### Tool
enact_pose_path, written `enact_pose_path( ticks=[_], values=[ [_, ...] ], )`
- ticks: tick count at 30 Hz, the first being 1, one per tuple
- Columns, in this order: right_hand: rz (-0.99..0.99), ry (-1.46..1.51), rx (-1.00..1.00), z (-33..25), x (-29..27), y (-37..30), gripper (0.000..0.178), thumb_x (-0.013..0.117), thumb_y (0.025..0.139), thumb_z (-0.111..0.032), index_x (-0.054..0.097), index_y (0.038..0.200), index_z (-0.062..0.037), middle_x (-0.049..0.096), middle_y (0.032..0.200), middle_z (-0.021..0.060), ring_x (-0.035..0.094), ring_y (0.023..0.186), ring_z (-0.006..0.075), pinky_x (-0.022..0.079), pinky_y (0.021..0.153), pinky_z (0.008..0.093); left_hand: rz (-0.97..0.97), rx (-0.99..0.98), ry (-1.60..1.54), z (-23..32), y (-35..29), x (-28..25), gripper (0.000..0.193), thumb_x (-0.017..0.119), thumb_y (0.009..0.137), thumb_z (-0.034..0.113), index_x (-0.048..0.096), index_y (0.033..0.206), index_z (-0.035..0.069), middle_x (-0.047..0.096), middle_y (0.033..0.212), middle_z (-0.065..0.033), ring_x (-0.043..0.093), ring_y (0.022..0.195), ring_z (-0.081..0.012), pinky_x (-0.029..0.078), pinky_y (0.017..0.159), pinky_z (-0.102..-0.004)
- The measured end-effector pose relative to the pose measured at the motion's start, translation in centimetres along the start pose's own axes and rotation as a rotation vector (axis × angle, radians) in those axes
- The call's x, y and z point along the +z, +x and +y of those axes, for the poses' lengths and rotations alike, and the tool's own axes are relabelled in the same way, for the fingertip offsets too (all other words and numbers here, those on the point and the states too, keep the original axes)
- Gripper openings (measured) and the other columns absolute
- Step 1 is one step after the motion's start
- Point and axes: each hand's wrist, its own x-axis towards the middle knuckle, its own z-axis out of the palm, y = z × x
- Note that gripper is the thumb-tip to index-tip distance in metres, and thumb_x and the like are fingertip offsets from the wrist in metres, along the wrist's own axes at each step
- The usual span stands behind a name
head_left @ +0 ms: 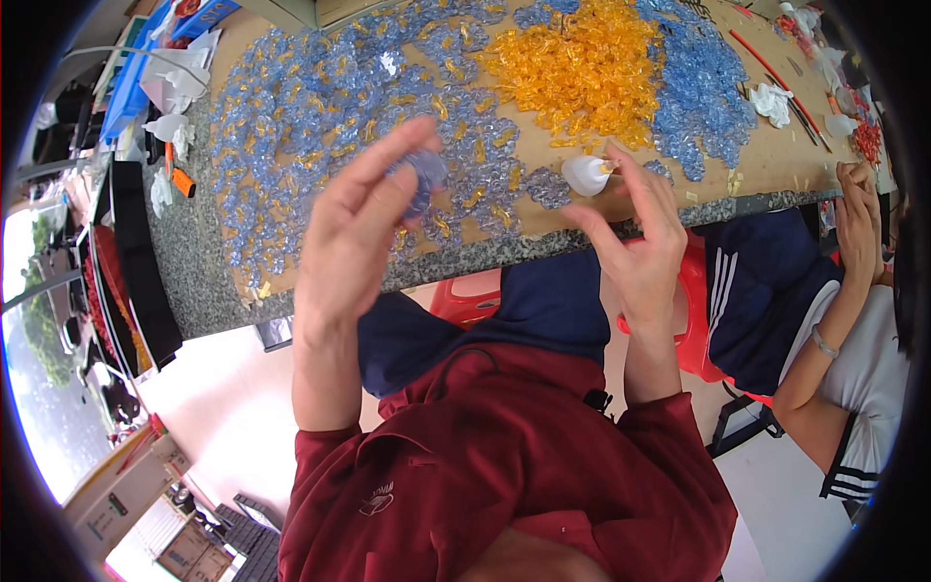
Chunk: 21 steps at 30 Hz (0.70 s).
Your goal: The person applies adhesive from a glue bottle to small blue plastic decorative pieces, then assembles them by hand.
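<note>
My left hand [354, 218] is raised over the near part of the table. Between its thumb and fingers it pinches a clear blue plastic piece [427, 179], slightly blurred. To the right, my right hand [640, 218] has thumb and forefinger spread apart beside a small white squeeze bottle [585, 175] with a yellowish tip. The forefinger is close to that tip; whether they touch I cannot tell. A clear bluish piece [548, 188] lies just left of the bottle. Many blue pieces with amber parts on them [320, 126] cover the table's left and middle.
Beyond the bottle are a heap of loose amber pieces [582, 68] and a pile of plain blue pieces [698, 97]. A granite edge [427, 270] runs along the front. An orange-handled tool [182, 181] lies at left. A co-worker's hands [855, 209] are at far right, near crumpled tissue [771, 104].
</note>
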Motion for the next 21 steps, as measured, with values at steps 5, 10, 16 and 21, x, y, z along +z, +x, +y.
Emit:
enact_pose_path(
  ticks=[5, 10, 16, 21],
  values=[
    [0.027, 0.072, -0.132, 0.9, 0.7, -0.2, 0.037, 0.071, 0.072, -0.006, 0.057, 0.105, 0.0009, 0.062, 0.096, 0.0117, 0.059, 0.081, 0.0205, 0.046, 0.071, 0.0292, -0.171, -0.087, -0.351, -2.8, -2.7, 1.6, 0.045, 0.056, 0.088, 0.008, 0.041, 0.13, -0.002, 0.055, 0.118, -0.0111, 0.057, 0.093, -0.012, 0.044, 0.071, -0.0214],
    [-0.03, 0.518, 0.105, -1.1, -0.2, -2.3, 0.034, 0.06, 0.084, -0.009, 0.045, 0.112, 0.0016, 0.062, 0.093, 0.0088, 0.058, 0.078, 0.0123, 0.046, 0.069, 0.0252, -0.172, -0.122, -0.663, -4.7, -3.8, 3.4, 0.043, 0.057, 0.084, -0.004, 0.047, 0.126, 0.0, 0.056, 0.116, -0.0093, 0.056, 0.099, -0.0129, 0.048, 0.085, -0.0266],
    [-0.167, 0.596, 0.306, -3.1, 1.1, -4.1, 0.035, 0.062, 0.084, -0.012, 0.044, 0.111, -0.0003, 0.057, 0.084, 0.0041, 0.054, 0.075, 0.0074, 0.045, 0.064, 0.0232, -0.184, -0.037, -0.591, -5.5, -4.7, 5.1, 0.043, 0.058, 0.084, -0.004, 0.047, 0.125, -0.002, 0.051, 0.122, -0.0119, 0.05, 0.11, -0.0153, 0.046, 0.09, -0.0281],
    [-0.117, 0.68, 0.33, -3.0, 1.3, -4.4, 0.037, 0.066, 0.08, -0.005, 0.046, 0.111, -0.001, 0.058, 0.088, 0.004, 0.055, 0.077, 0.0076, 0.047, 0.067, 0.0228, -0.108, -0.129, -0.476, -6.1, -4.8, 4.6, 0.04, 0.062, 0.082, 0.0, 0.051, 0.121, -0.002, 0.06, 0.107, -0.0111, 0.058, 0.086, -0.0116, 0.049, 0.07, -0.0224]
  ],
)
